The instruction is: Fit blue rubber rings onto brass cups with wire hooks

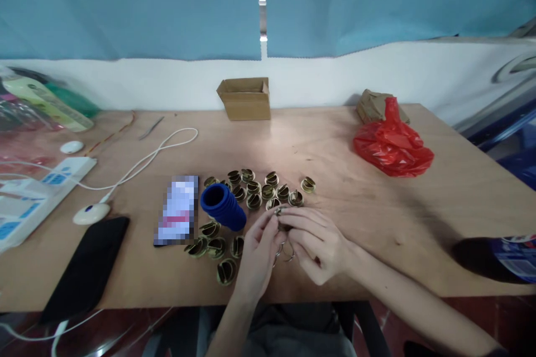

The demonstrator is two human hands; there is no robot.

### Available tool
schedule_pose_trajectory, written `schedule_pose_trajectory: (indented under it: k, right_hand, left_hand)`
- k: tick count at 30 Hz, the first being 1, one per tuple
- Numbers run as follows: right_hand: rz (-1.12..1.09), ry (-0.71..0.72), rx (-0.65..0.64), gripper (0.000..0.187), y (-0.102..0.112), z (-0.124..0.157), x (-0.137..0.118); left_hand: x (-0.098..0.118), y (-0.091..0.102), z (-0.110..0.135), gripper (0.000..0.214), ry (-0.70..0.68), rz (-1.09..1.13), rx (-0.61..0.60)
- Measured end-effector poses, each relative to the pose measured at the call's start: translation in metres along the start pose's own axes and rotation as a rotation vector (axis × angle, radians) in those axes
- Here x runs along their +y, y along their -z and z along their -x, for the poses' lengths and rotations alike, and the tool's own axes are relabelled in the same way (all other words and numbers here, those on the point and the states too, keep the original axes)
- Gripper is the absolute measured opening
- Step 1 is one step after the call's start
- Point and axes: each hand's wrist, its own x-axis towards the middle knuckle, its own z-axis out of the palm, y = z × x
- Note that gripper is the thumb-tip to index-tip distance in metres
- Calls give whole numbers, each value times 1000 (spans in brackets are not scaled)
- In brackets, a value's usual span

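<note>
The left hand [260, 248] and right hand [320, 237] meet over the front of the desk [259, 145], fingertips pinched close on a small metal piece [285, 227]. The fingers cover most of it, so its shape, its long axis and the way it points cannot be told. Thin rings [277, 255] show just below, partly hidden; whether they join the piece is unclear. Discs [253, 201] lie beyond and to the left of the hands, their raised bars pointing various ways. Near the left hand, a blue tube [230, 209] has its mouth toward the upper left, its long axis slanting down rightward, and hides some discs. The phone [178, 209] shows a pixelated screen; the right edge cuts off a bottle [494, 259].
</note>
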Motion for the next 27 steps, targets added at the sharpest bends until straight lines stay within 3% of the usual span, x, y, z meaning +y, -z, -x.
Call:
schedule_pose_trajectory:
  k: [4,9,16,27]
  right_hand:
    - [16,-186,136,42,0,0,3]
    - [-41,-385,88,31,0,-3,11]
    - [-14,-341,40,31,-2,-1,16]
    - [114,-277,-18,8,-4,5,16]
  left_hand:
    - [-6,5,-1,42,-113,-160,2]
    - [-4,4,3,36,-246,-294,-70]
    - [-3,-2,7,28,-351,-371,-36]
    - [-7,-2,6,26,-367,-411,38]
